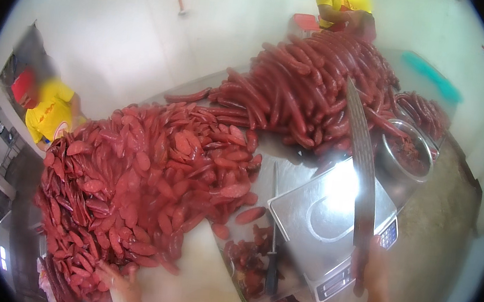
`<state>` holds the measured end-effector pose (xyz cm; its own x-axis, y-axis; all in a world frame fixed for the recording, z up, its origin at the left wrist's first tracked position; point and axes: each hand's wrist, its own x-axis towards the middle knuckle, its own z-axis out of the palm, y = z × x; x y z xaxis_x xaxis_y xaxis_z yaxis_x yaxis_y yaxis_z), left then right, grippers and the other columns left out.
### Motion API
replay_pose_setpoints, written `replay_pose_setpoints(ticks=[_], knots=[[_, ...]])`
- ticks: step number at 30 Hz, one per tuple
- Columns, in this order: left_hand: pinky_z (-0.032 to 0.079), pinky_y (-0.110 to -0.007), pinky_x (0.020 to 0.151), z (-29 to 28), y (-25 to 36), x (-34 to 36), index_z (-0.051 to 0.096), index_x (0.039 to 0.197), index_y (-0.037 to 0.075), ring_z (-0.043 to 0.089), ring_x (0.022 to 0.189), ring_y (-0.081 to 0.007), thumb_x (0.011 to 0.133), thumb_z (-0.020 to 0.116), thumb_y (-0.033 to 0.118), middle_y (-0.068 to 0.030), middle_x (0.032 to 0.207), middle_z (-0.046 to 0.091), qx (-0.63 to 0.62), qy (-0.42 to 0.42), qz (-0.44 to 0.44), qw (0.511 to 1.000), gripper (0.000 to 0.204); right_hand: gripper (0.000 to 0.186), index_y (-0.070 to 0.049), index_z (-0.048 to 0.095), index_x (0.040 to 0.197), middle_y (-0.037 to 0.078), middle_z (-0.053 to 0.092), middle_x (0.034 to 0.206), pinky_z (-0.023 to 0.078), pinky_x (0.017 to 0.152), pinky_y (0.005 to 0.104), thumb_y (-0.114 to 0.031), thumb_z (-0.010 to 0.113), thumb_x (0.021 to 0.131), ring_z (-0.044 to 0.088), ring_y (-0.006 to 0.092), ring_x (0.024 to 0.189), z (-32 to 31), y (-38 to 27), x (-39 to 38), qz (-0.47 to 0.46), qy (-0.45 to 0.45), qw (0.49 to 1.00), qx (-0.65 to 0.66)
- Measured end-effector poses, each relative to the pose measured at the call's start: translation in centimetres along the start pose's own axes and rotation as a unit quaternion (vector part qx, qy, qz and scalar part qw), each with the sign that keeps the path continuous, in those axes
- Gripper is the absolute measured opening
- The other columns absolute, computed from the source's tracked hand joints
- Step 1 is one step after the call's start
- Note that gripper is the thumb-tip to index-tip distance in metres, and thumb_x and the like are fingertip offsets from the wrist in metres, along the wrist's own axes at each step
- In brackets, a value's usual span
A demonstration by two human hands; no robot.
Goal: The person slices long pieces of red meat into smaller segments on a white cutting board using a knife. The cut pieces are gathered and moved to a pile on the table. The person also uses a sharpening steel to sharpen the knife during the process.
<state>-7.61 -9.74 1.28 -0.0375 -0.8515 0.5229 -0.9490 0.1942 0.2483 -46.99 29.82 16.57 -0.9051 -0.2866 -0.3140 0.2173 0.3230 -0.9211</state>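
Observation:
My right hand (368, 259) is wrapped round the handle of a long-bladed knife (362, 162), held up with its tip pointing away from me above the scale. At the lower left, my left hand (118, 282) reaches the near edge of a big heap of sliced red sausage (151, 183). Its thumb and fingers look apart against the slices, though the fingertips are partly hidden. Just right of that hand lies a pale cutting board (201, 275). Whole red sausages (300, 92) are piled high at the far side of the table.
A metal-topped scale (330, 206) stands under the knife. Left of it lies a sharpening steel (272, 264) beside dark scraps (246, 259). A steel bowl (408, 152) holds reddish bits. One person (51, 106) is at the left, another (346, 9) beyond the sausages.

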Motion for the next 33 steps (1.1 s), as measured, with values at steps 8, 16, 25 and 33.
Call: replay_pose_setpoints(ticks=[8, 16, 25, 33], knots=[[0.026, -0.052, 0.110, 7.2, 3.1, 0.3, 0.030, 0.145, 0.000, 0.032, 0.132, -0.0475, 0.089, 0.039, 0.069, -0.0328, 0.145, 0.029, 0.015, -0.012, -0.262, 0.965, 0.089, 0.073, 0.000, 0.057, 0.074, 0.006, 0.052, 0.053, 0.039, 0.041, 0.0264, -0.064, 0.031, 0.095, 0.049, 0.0139, 0.042, 0.3, 1.0, 4.2, 0.032, -0.079, 0.996, 0.011], [0.023, -0.051, 0.110, 9.7, 14.9, -0.7, 0.029, 0.144, -0.005, 0.029, 0.134, -0.0445, 0.090, 0.044, 0.065, -0.0304, 0.147, 0.029, -0.167, 0.109, -0.251, 0.947, 0.089, 0.075, -0.001, 0.057, 0.073, 0.006, 0.052, 0.052, 0.039, 0.038, 0.0263, -0.067, 0.028, 0.094, 0.049, 0.0141, 0.040, 2.4, 1.7, 4.6, 0.027, -0.100, 0.995, 0.011], [0.001, -0.065, 0.110, 11.7, 30.2, 3.8, 0.018, 0.150, 0.005, 0.000, 0.145, -0.0401, 0.090, 0.043, 0.063, -0.0253, 0.156, 0.006, -0.260, 0.066, -0.208, 0.941, 0.087, 0.074, 0.002, 0.058, 0.077, 0.007, 0.053, 0.054, 0.039, 0.041, 0.0262, -0.065, 0.032, 0.095, 0.050, 0.0141, 0.043, 2.9, 1.4, 2.3, 0.032, -0.091, 0.995, -0.006], [-0.003, -0.072, 0.104, 12.4, 37.0, 9.1, 0.011, 0.153, 0.015, -0.011, 0.145, -0.0380, 0.093, 0.037, 0.061, -0.0202, 0.158, -0.006, -0.232, -0.058, -0.117, 0.964, 0.080, 0.072, 0.002, 0.057, 0.074, 0.007, 0.052, 0.053, 0.039, 0.040, 0.0270, -0.060, 0.031, 0.097, 0.049, 0.0145, 0.042, 1.7, 2.6, 0.1, 0.052, -0.001, 0.999, 0.016]])
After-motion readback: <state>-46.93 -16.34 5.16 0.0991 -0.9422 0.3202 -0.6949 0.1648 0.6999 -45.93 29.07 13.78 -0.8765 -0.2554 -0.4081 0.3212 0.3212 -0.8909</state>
